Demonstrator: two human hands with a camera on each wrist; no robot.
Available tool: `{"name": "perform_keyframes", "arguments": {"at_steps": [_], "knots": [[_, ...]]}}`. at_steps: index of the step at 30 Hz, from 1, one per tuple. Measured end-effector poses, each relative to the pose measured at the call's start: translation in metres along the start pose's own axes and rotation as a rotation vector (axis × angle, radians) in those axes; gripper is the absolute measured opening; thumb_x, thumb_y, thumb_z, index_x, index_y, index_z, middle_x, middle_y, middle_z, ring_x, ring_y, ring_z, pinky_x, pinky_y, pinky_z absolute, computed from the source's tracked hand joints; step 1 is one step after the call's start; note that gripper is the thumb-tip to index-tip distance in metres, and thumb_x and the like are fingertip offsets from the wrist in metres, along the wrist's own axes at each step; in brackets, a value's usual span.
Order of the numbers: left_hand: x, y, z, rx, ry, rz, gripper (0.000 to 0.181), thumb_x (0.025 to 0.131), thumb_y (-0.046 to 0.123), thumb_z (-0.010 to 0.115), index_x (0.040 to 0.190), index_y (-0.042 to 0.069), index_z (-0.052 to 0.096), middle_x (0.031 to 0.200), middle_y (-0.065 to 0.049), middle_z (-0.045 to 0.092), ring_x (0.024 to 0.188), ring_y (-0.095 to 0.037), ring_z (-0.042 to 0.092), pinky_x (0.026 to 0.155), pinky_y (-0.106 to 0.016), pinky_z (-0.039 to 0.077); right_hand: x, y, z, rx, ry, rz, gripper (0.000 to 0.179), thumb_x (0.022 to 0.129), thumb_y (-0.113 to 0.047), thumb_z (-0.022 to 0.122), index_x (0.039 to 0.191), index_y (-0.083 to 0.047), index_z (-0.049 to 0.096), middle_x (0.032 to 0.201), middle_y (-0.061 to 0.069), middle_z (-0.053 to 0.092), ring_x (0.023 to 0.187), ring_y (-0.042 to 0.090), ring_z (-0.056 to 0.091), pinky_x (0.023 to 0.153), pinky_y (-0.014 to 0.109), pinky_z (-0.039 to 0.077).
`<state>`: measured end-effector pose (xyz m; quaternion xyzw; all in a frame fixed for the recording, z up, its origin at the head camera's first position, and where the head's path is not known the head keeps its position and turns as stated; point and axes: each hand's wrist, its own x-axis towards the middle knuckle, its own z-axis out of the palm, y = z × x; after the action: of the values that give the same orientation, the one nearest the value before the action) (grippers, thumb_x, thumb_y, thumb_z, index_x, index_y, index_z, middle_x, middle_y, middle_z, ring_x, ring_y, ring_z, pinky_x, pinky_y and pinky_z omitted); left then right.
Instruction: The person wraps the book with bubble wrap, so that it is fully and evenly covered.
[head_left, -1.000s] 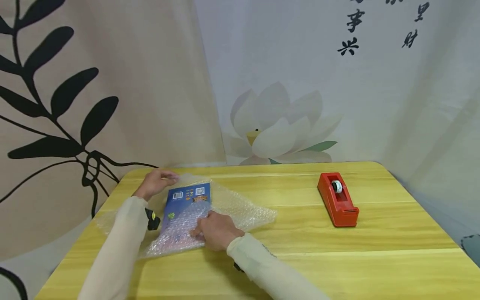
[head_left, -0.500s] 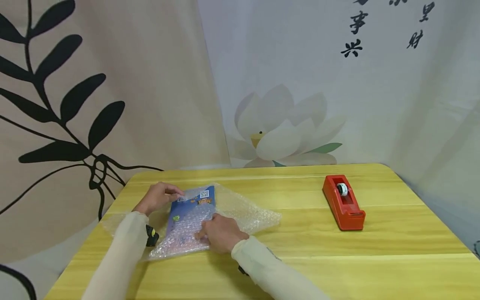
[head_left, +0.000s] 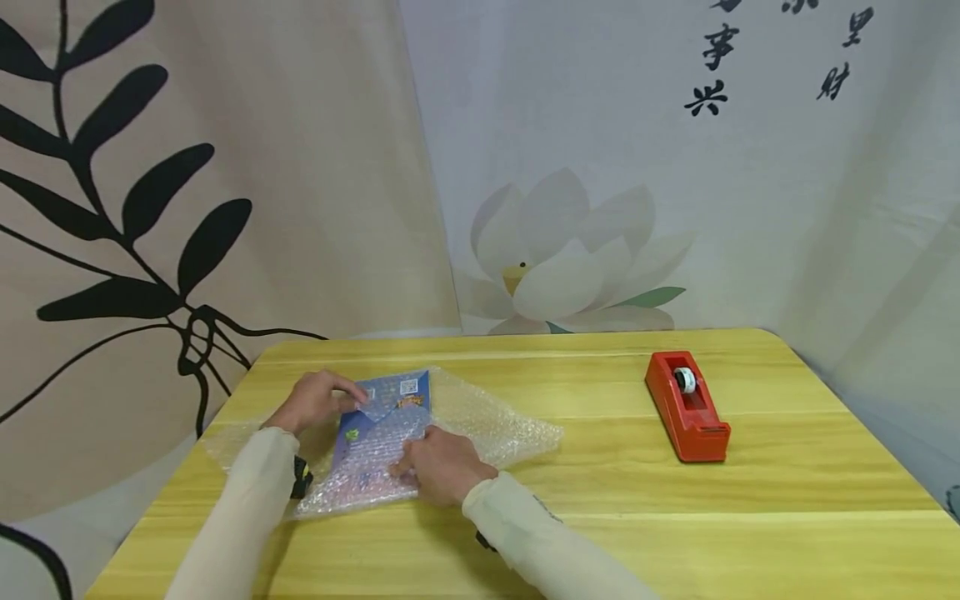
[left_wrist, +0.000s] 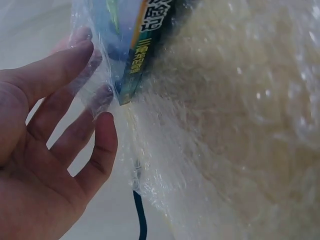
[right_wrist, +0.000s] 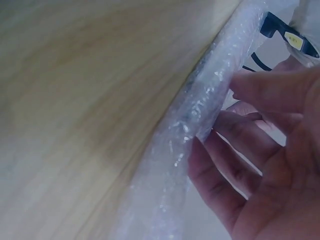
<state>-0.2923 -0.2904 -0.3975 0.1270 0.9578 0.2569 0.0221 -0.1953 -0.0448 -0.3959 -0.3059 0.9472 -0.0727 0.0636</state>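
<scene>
A blue book with a QR code lies flat on a sheet of bubble wrap, which is folded up over its near part. At the book's far left corner, my left hand pinches a flap of the wrap between thumb and fingertips. This flap overlaps the book's top left part, over the barcode. The left wrist view shows the book's edge beside those fingers. My right hand presses its fingertips on the wrap over the book's lower right part. In the right wrist view its fingers touch the folded wrap edge.
A red tape dispenser with a tape roll stands on the right of the yellow wooden table. Loose wrap spreads out to both sides of the book. A printed curtain hangs behind the table.
My left hand has brought the wrap's far left flap down over the book's top left corner, covering the barcode. My right hand stays on the wrap. The head view has shifted slightly.
</scene>
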Motion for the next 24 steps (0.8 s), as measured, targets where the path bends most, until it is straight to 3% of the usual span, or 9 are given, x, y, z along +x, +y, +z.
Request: {"name": "perform_keyframes", "arguments": {"at_steps": [5, 9, 13, 20, 24], "knots": [[-0.001, 0.007, 0.0, 0.111, 0.0, 0.037, 0.012, 0.087, 0.007, 0.075, 0.084, 0.017, 0.082, 0.11, -0.011, 0.078, 0.11, -0.037, 0.068, 0.1, -0.057, 0.051, 0.001, 0.0, 0.001, -0.013, -0.003, 0.005, 0.033, 0.092, -0.03, 0.073, 0.119, -0.049, 0.069, 0.124, -0.018, 0.068, 0.112, 0.012, 0.061, 0.071, 0.032, 0.061], [0.0, 0.016, -0.001, 0.252, -0.012, 0.102, 0.016, 0.084, 0.003, 0.076, 0.079, 0.018, 0.08, 0.102, -0.008, 0.079, 0.1, -0.031, 0.072, 0.09, -0.051, 0.057, 0.0, 0.0, 0.0, -0.007, 0.007, 0.008, 0.033, 0.091, -0.03, 0.074, 0.118, -0.048, 0.069, 0.117, -0.016, 0.07, 0.109, 0.012, 0.061, 0.069, 0.031, 0.061], [-0.003, 0.021, -0.005, 0.329, -0.028, 0.163, 0.015, 0.082, 0.001, 0.078, 0.08, 0.016, 0.08, 0.097, -0.006, 0.08, 0.092, -0.027, 0.073, 0.081, -0.046, 0.059, -0.001, -0.001, 0.0, 0.012, 0.02, 0.004, 0.032, 0.09, -0.029, 0.075, 0.116, -0.047, 0.071, 0.115, -0.016, 0.071, 0.107, 0.011, 0.061, 0.068, 0.031, 0.061], [-0.012, 0.033, -0.005, 0.379, -0.116, 0.144, 0.032, 0.078, -0.013, 0.063, 0.094, 0.01, 0.08, 0.108, -0.012, 0.078, 0.097, -0.028, 0.072, 0.078, -0.041, 0.06, -0.001, 0.0, -0.001, -0.011, 0.013, -0.024, 0.029, 0.093, -0.03, 0.072, 0.118, -0.045, 0.071, 0.116, -0.017, 0.071, 0.106, 0.012, 0.061, 0.065, 0.03, 0.06], [-0.018, 0.043, 0.0, 0.431, -0.131, 0.232, 0.02, 0.084, -0.006, 0.062, 0.085, 0.009, 0.076, 0.083, -0.005, 0.075, 0.071, -0.016, 0.064, 0.063, -0.031, 0.053, -0.003, 0.002, -0.002, -0.01, 0.009, -0.029, 0.032, 0.093, -0.022, 0.073, 0.118, -0.041, 0.072, 0.115, -0.013, 0.07, 0.106, 0.014, 0.061, 0.064, 0.029, 0.06]]}}
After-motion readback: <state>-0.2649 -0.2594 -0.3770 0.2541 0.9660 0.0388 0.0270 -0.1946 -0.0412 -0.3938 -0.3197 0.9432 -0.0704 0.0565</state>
